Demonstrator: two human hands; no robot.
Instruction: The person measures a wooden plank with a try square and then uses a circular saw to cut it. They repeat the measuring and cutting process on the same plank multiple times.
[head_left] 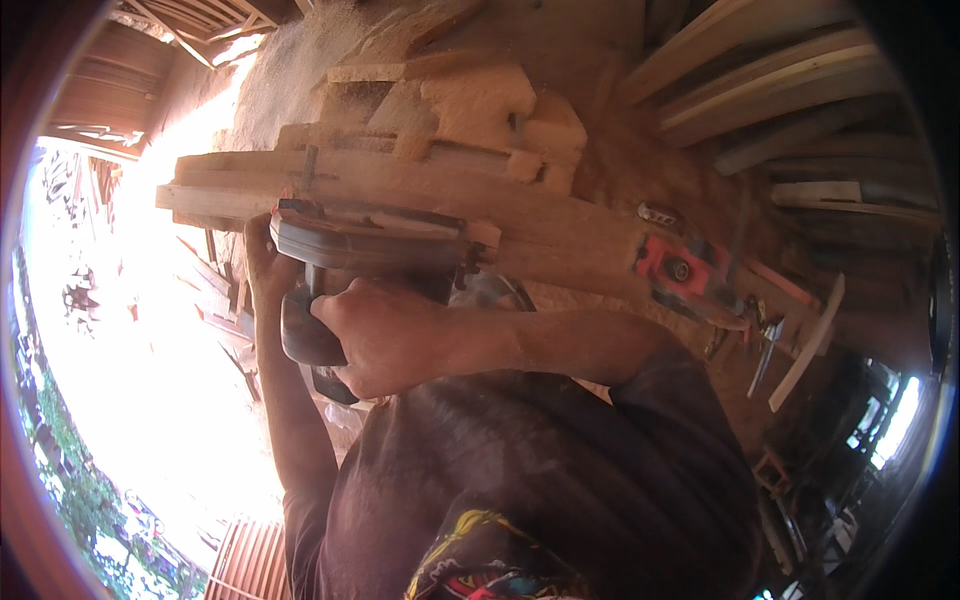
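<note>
Sawdust-covered workbench (600,170) in an open timber shed. Right hand (375,335) closed on power tool (370,245) handle; left hand (265,265) grips its far side, against the plank (480,200).

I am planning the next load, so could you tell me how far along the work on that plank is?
Done: sawdust and short offcut blocks cover the bench, so some wood has been worked. In hand: the right hand grips the grey power tool by its handle and the left hand steadies its end, on the long plank. Left: the cutting edge is hidden, so the remainder cannot be judged.
</note>
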